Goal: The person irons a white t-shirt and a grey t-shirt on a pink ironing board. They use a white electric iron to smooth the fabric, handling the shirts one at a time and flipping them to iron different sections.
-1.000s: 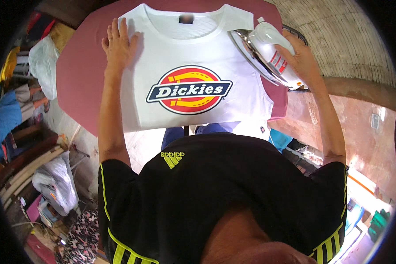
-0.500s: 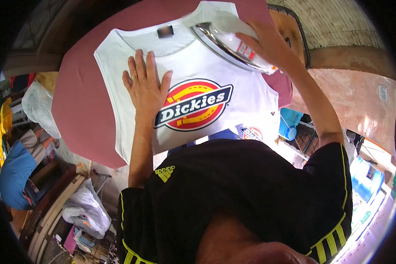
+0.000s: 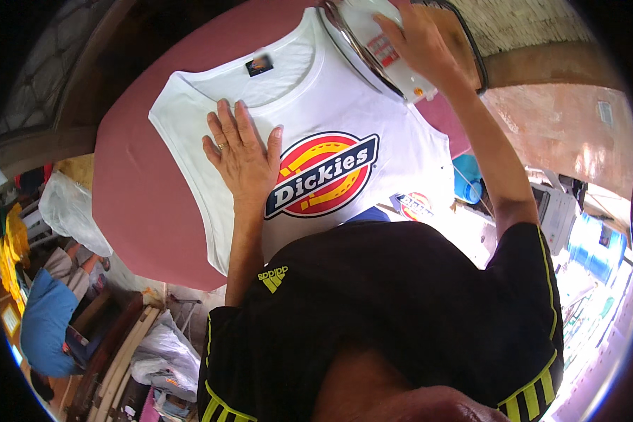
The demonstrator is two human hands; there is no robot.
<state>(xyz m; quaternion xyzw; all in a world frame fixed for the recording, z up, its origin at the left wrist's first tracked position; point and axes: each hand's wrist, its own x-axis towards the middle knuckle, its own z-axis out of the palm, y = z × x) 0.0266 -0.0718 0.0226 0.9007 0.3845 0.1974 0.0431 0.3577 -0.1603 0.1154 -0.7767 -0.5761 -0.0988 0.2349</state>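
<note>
Shirt and iron, seen from above; clock positions are taken about the print (image 3: 323, 174). The white shirt (image 3: 394, 144) lies front up on the maroon table (image 3: 148, 197), its neck toward 11 o'clock, where the tag (image 3: 259, 65) shows. The left hand (image 3: 245, 156) lies palm down on the cloth at 9 to 10 o'clock, just beside the print; its fingers are open and loosely spread, gripping nothing. The right hand (image 3: 420, 48), at 1 o'clock, has its fingers closed around the handle of the iron (image 3: 352, 39). The iron covers part of the shoulder strap, nose toward 11 o'clock; whether its plate presses fully on the cloth cannot be told.

Likely faults: if the plate is hot, lingering may scorch the strap, and a sweep toward the print may soften or smear it. A swing toward 9 o'clock may burn the left hand. Weak pressure from that hand may let the cloth drag, pressing in creases, as may the shirt's lower edge pulling beyond the table at 5 o'clock.
</note>
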